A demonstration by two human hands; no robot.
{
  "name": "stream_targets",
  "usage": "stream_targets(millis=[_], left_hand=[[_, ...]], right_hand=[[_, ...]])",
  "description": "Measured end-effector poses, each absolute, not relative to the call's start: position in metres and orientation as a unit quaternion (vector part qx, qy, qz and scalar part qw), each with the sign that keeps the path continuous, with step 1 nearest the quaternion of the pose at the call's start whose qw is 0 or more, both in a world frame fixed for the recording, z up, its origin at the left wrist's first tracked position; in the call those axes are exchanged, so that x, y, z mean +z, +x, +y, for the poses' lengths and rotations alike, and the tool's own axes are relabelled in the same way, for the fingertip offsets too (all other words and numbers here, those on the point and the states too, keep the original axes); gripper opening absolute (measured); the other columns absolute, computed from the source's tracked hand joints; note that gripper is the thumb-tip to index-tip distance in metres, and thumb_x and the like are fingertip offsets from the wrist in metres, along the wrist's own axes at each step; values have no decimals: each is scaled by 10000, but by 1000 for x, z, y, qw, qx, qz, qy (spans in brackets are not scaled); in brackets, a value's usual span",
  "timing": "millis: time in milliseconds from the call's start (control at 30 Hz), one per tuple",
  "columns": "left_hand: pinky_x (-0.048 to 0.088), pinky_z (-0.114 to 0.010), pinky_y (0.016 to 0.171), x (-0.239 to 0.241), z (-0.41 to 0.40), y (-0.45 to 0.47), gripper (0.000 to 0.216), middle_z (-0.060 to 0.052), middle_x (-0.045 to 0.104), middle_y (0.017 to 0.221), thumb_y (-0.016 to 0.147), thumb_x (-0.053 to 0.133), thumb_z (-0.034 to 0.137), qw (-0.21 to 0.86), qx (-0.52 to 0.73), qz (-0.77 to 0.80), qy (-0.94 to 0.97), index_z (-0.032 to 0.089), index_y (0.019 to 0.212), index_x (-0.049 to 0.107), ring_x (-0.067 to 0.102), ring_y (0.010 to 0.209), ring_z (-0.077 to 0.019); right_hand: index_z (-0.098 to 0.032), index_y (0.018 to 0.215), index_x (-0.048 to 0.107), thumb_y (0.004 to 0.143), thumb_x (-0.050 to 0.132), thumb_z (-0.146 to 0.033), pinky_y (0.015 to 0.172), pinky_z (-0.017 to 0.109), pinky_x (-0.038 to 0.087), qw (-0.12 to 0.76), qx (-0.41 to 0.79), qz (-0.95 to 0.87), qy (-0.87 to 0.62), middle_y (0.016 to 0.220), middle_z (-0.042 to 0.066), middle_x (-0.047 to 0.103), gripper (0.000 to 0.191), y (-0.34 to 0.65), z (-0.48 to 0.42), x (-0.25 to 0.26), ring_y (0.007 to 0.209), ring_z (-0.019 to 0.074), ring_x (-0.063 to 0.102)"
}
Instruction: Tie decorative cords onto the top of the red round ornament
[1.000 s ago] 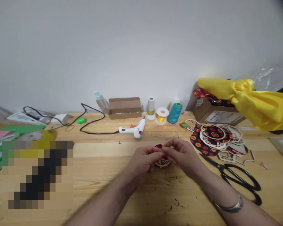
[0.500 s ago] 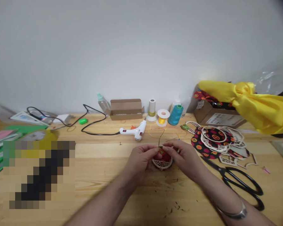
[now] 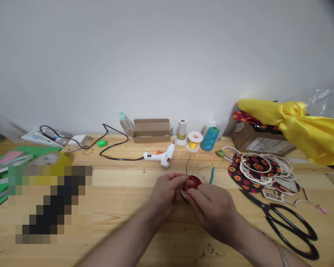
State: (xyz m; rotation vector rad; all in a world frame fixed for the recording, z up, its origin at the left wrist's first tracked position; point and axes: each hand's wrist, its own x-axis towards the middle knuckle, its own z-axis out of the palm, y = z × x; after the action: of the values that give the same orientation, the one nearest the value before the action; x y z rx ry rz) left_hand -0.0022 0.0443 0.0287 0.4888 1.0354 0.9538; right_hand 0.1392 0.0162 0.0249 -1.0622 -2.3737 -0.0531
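A small round ornament (image 3: 194, 179), red patterned fabric in a pale rim, is held over the table in front of me. My left hand (image 3: 167, 191) grips its left edge between thumb and fingers. An olive-green cord (image 3: 187, 170) stands up above the ornament and runs down across its front. My right hand (image 3: 214, 207) is closed at the lower front, its fingertips pinching at the cord's lower end and covering part of the ornament. Beyond the right hand lies a short blue strand (image 3: 212, 175).
A white glue gun (image 3: 163, 155) with a black cable lies behind the hands. Thread spools (image 3: 210, 139) and an open cardboard box (image 3: 152, 131) line the wall. To the right are black scissors (image 3: 283, 222), fretwork frames (image 3: 256, 167) and yellow cloth (image 3: 300, 118). A pixelated patch covers the lower left.
My right hand has moved from the ornament's top edge down to its lower front, drawing the cord across the face. The left hand keeps its grip. The view has shifted slightly.
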Motion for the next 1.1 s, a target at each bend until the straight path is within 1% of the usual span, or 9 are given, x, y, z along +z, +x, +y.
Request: stream_targets(millis=[233, 333, 433, 533, 667, 767, 933, 1033, 1100], left_hand=[[110, -154, 343, 25, 46, -5, 170, 63, 473, 449, 636, 662, 217, 775, 418, 421, 216, 115, 576, 540, 245, 319, 7], [90, -161, 346, 27, 45, -4, 214, 94, 347, 410, 637, 662, 208, 783, 423, 401, 217, 128, 539, 489, 213, 329, 1], [109, -161, 347, 29, 44, -2, 174, 102, 300, 398, 636, 665, 205, 780, 421, 407, 219, 125, 568, 526, 223, 340, -8], [121, -164, 345, 31, 43, -1, 131, 95, 325, 391, 632, 670, 219, 767, 411, 430, 238, 113, 626, 594, 239, 337, -11], [100, -188, 331, 30, 41, 1, 174, 45, 485, 436, 626, 676, 268, 738, 395, 461, 295, 100, 664, 653, 245, 316, -7], [118, -192, 339, 29, 39, 3, 169, 7, 577, 497, 611, 685, 264, 731, 381, 470, 316, 102, 659, 673, 287, 323, -9], [242, -180, 393, 28, 37, 4, 167, -31, 636, 558, 651, 653, 276, 736, 383, 433, 353, 115, 618, 679, 485, 458, -71], [328, -185, 463, 29, 37, 6, 151, -40, 650, 579, 636, 672, 267, 750, 396, 415, 329, 116, 633, 683, 543, 537, -103], [300, -177, 426, 30, 37, 7, 151, -31, 645, 573, 616, 692, 259, 751, 400, 426, 307, 115, 659, 683, 505, 474, -77]], right_hand=[[-156, 713, 579, 799, 426, -86, 501, 300, 295, 202, -73, -927, -306, 613, 45, 532, 189, 139, 15, 21, 569, 157, 436], [-161, 711, 587, 794, 468, -153, 569, 303, 366, 270, 28, -910, -313, 683, 54, 556, 145, 140, 18, 27, 648, 165, 477], [-169, 725, 596, 789, 502, -178, 708, 317, 421, 407, 159, -807, -397, 813, 67, 584, 114, 143, 26, 32, 794, 172, 525], [-172, 779, 600, 759, 560, -234, 745, 325, 449, 467, 317, -669, -483, 863, 70, 605, 76, 144, 38, 30, 823, 176, 562], [-162, 785, 588, 677, 635, -316, 627, 289, 482, 426, 543, -541, -481, 748, 39, 625, 194, 143, 46, 26, 672, 153, 583], [-152, 669, 578, 662, 639, -319, 551, 245, 450, 418, 556, -521, -495, 633, 8, 595, 177, 141, 45, 27, 577, 119, 546], [-167, 654, 512, 730, 559, -350, 401, 202, 328, 406, 580, -497, -502, 423, -55, 477, 204, 140, 41, 29, 387, 78, 411], [-166, 621, 470, 727, 566, -341, 402, 181, 264, 429, 585, -485, -488, 437, -75, 408, 226, 140, 42, 27, 404, 53, 340], [-159, 624, 471, 706, 589, -335, 418, 179, 264, 440, 596, -466, -484, 498, -65, 422, 227, 140, 43, 26, 443, 51, 347]])
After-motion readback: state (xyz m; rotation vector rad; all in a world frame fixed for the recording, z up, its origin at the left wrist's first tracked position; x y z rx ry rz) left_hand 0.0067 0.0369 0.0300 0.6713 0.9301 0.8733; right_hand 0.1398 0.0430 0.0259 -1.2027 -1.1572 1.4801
